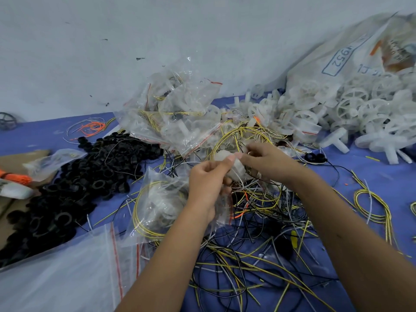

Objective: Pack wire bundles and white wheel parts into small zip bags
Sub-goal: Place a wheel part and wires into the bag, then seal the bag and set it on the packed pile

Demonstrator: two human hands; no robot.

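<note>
you are pinching a small clear zip bag (234, 170) holding a white wheel part between your left hand (208, 183) and right hand (266, 162), above the blue counter (371, 176); loose yellow wires (247, 136) are risking snagging the seal.

My left hand (208, 180) and right hand (267, 162) pinch a small clear plastic zip bag (234, 170) holding a white plastic wheel part, over a tangle of yellow, black and white wires (254, 251) on the blue table (382, 176). Heap of black plastic rings (74, 183) at left, pile of filled clear bags (175, 113) behind, white spoked wheels (351, 113) far right.
</note>
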